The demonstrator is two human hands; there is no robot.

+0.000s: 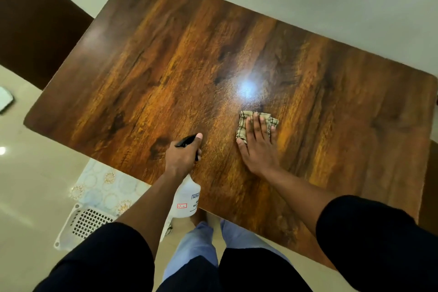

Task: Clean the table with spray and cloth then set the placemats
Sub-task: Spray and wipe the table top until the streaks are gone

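A person stands at the near edge of a glossy, dark brown wood-grain table (166, 54), seen from above. The left hand (181, 157) grips the neck of a white plastic spray bottle (187, 199) with a black trigger head, fingers curled round it, nozzle aimed over the tabletop. The right hand (258, 142) lies flat, fingers straight and spread, pressing a folded beige checked cloth (246, 119) onto the table just below a bright light reflection. To the left, on the pale tiled floor, pale blue patterned placemats (106, 185) lie in a white perforated plastic basket (87, 223). A dark brown chair (35, 19) stands at the table's far left.
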